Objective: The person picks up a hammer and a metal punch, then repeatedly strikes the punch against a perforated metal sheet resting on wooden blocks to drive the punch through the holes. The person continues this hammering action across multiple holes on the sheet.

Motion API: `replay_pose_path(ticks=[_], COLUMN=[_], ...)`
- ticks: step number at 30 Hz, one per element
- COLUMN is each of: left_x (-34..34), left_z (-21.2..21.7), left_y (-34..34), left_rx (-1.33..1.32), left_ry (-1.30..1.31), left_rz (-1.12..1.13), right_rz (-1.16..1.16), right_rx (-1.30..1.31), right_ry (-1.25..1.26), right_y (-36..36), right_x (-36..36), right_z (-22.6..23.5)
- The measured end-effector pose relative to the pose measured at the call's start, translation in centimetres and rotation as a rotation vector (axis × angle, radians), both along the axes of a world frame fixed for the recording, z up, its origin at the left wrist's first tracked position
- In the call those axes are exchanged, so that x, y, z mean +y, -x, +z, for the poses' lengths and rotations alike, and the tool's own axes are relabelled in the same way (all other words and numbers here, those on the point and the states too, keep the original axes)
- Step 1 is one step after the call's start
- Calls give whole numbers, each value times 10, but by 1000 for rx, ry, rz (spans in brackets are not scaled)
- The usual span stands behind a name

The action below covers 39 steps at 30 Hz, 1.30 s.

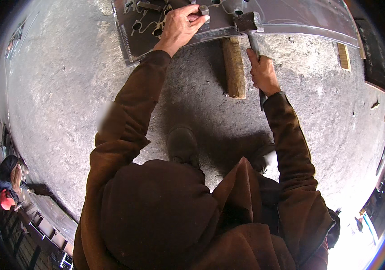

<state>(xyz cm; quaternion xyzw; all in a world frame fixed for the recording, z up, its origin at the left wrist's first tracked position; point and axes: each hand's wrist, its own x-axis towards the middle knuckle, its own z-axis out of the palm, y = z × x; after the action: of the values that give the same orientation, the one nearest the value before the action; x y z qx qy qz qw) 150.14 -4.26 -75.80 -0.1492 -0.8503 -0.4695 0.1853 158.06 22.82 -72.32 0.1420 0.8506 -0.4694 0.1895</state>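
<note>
At the top, my left hand (180,28) is closed, thumb and fingers pinching a short, thick metal piece with a blunt, bolt-like head (204,13). It is over a dark steel plate (282,18) with several round holes and cut outlines; whether the piece touches the plate, I cannot tell. To the right, my right hand (264,74) is wrapped round the handle of a hammer (254,42). The hammer's heavy, worn head (246,22) is at the plate's near edge, to the right of the metal piece.
A wooden beam (234,67) juts out from under the plate between my arms, and another wood block (344,57) shows farther right. My boots (182,143) stand on rough concrete floor (66,90). A person with a red item (7,200) is at the far left edge.
</note>
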Motion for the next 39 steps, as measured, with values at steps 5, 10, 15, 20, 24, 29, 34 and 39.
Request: replay_pose_path(ticks=[5, 10, 15, 20, 24, 29, 34, 39], left_x=[-2, -1, 4, 7, 9, 4, 12, 0], left_z=[-1, 2, 9, 10, 9, 4, 7, 5], left_y=[-1, -6, -10, -17, -16, -19, -16, -24], left_rx=[-11, -26, -34, 30, 117, 96, 58, 10], left_ry=[31, 55, -19, 31, 55, 41, 59, 84], left_rz=[-36, -61, -92, -62, -62, -40, -47, -18], right_rz=[27, 58, 43, -49, -54, 99, 86, 216], right_rx=[7, 38, 16, -71, 20, 554, 1256, 1232], right_ry=[27, -9, -2, 110, 136, 106, -184, -168], right_y=[2, 3, 1, -3, -10, -4, -19, -14], right_x=[4, 4, 4, -6, -13, -34, -42, -27], right_z=[-4, -11, -8, 8, 26, 113, 253, 193])
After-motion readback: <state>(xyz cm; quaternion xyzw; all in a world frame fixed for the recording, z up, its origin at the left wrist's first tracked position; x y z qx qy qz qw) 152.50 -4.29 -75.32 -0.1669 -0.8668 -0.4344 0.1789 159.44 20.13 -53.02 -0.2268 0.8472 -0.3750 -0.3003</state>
